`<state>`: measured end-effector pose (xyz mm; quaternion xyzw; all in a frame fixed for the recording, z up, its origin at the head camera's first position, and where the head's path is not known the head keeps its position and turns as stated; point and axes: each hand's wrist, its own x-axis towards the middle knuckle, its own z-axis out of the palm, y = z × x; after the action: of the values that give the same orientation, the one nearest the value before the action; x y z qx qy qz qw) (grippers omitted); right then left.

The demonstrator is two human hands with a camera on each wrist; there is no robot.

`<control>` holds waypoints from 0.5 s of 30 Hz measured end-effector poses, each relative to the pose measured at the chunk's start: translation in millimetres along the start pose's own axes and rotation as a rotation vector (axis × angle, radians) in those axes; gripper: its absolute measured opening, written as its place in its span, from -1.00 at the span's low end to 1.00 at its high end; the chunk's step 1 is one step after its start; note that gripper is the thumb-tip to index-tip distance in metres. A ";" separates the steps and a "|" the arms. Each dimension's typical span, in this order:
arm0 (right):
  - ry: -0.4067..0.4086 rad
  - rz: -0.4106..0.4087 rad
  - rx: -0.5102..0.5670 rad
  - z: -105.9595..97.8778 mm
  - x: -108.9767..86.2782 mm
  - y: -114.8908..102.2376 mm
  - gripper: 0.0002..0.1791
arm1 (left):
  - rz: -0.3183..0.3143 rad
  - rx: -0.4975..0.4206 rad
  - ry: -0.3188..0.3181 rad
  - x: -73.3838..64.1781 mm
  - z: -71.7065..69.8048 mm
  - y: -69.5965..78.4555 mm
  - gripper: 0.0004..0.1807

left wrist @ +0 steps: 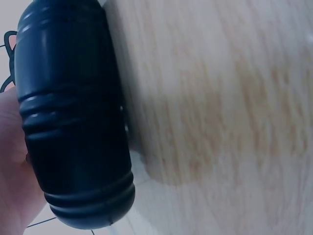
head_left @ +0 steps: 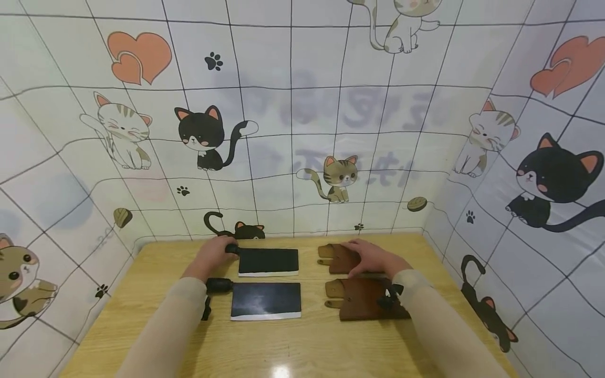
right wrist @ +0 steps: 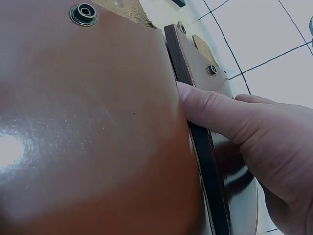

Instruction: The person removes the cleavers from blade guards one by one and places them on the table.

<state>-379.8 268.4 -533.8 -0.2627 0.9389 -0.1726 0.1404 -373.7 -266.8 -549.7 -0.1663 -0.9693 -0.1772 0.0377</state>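
Two cleavers with dark blades and black handles lie one behind the other on the table. My left hand (head_left: pixel 212 258) grips the handle of the far cleaver (head_left: pixel 268 261), and its fingertips are hidden. The near cleaver (head_left: pixel 266 300) lies beside that forearm. In the left wrist view, a ridged black handle (left wrist: pixel 73 122) covers much of my hand. To the right are two brown leather cleaver sheaths with snap straps. My right hand (head_left: pixel 375 258) holds the far sheath (head_left: pixel 341 260) across its width, thumb on the near edge. The near sheath (head_left: pixel 364 302) lies under my right wrist.
The wooden table (head_left: pixel 288 346) ends at the back against a white grid-patterned cloth (head_left: pixel 269 121) printed with cats. The same cloth rises along both sides. Bare wood separates the cleavers from the sheaths.
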 end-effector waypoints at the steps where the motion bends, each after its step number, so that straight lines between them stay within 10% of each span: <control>1: 0.002 -0.001 0.007 0.4 0.0 0.5 0.23 | -0.002 -0.005 -0.002 -0.3 -0.2 1.0 -0.59; 15: 0.015 -0.069 0.012 -5.4 -1.6 7.0 0.24 | 0.038 -0.021 0.007 2.3 10.1 -9.1 -0.60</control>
<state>-383.5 276.2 -531.4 -0.2928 0.9292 -0.1851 0.1287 -379.0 -270.5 -561.8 -0.1844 -0.9639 -0.1872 0.0425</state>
